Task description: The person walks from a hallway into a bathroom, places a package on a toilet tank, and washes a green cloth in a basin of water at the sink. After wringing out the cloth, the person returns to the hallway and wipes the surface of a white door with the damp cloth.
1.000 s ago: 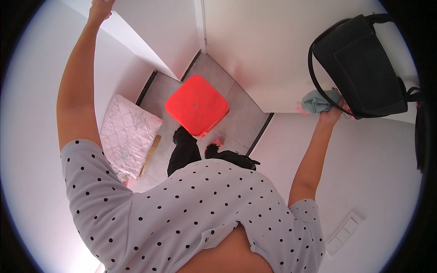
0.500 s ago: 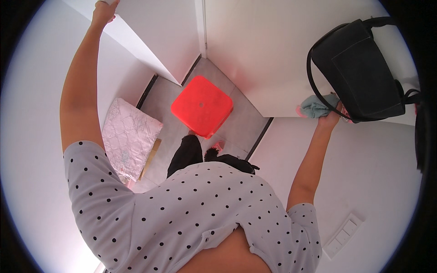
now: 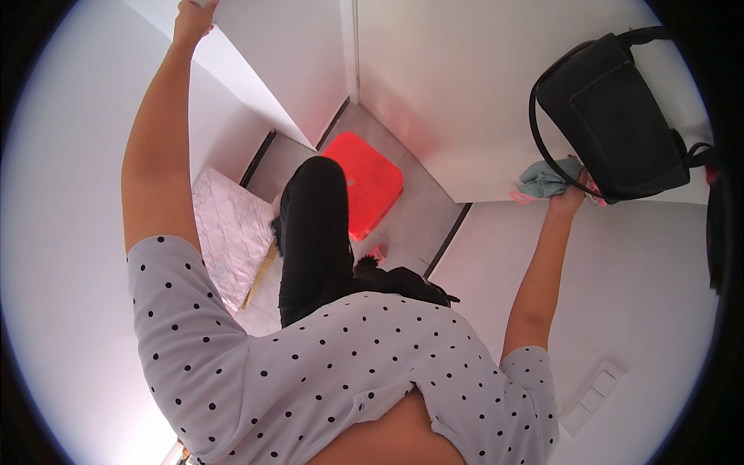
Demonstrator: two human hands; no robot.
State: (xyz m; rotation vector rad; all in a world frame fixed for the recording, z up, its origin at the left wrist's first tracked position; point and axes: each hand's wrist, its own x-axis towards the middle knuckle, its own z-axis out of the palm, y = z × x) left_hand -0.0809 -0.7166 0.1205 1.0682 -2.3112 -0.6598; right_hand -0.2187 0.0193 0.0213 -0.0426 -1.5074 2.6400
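My left hand [image 3: 194,22] is raised far up at the upper left, by the corner edge of a white wall [image 3: 256,81]. Its fingers are curled, and what they close on is cut off by the frame's top. Out to the right, my right hand [image 3: 568,200] is closed on a crumpled grey-green cloth [image 3: 544,180], against the lower part of a white panel. Something pink shows on both sides of that hand. A red square stool [image 3: 372,182] stands on the floor below me, partly covered by my raised black-trousered leg [image 3: 316,232].
A black bag [image 3: 616,116] hangs at the upper right, its strap looping beside my right hand. Pink quilted fabric [image 3: 232,232] lies at the left over something tan-edged. A switch panel [image 3: 595,399] is on the lower right wall. Grey tiles [image 3: 422,221] surround the stool.
My left leg has come up off the floor beside the stool, its knee now overlapping the stool. The view has shifted slightly; both hands keep their places.
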